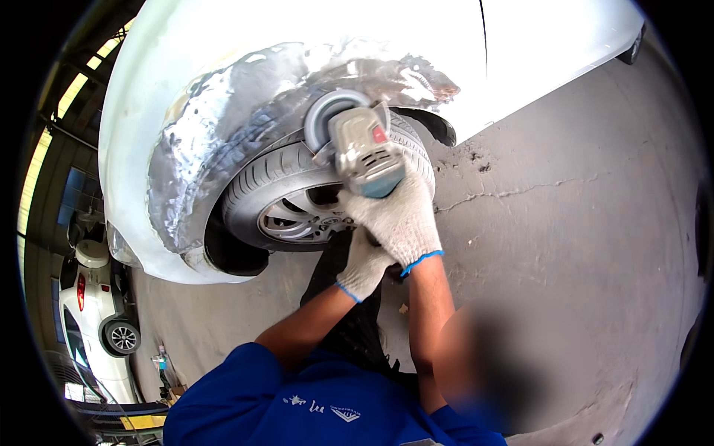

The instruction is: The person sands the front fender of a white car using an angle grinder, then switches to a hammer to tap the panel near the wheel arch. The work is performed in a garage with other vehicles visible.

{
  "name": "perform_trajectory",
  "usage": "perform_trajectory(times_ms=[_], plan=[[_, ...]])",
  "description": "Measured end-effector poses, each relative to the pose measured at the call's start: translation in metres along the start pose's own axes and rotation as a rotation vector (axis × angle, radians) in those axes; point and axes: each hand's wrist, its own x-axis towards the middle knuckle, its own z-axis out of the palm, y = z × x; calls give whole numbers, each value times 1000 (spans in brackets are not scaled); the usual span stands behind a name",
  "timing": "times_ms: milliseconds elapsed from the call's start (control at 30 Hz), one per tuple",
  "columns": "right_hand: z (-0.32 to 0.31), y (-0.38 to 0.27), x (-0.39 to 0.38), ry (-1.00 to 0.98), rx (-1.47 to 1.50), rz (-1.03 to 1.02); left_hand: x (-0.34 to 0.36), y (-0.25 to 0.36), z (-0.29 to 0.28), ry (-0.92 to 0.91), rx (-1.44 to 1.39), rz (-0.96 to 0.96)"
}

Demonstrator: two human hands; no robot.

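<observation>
My gloved right hand [399,215] is wrapped round the body of an angle grinder [366,145], grey with a teal end and a red patch. Just below it, my gloved left hand [364,266] is closed on the tool's lower part, which the gloves mostly hide. The round grinding disc [318,123] is at the edge of the wheel arch; whether it touches the metal I cannot tell. Around the arch of the white car, the fender [216,137] is stripped to shiny bare metal with rough patches. Behind the grinder sits the tyre [260,178] on a silver alloy rim [301,217].
Grey concrete floor [550,208] with a long crack stretches off to the right. Another white car [93,312] stands at the far left, near a small green-and-white item [160,362] on the floor. A blurred patch covers part of my right arm.
</observation>
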Motion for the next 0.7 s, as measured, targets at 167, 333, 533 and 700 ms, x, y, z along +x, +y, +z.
perform_trajectory(times_ms=[167, 333, 533, 700], plan=[[-4, -26, 0, -176, 38, 95, -28, 28, 1, 47, 20, -99], [-19, -43, 12, -189, -152, 59, -29, 69, 25, -41, 27, 20], [-26, -55, 12, -230, -33, 181, -44, 88, 30, -119, 36, 6], [-27, -59, 12, -177, -25, 295, -40, 89, 27, -159, 42, 73]])
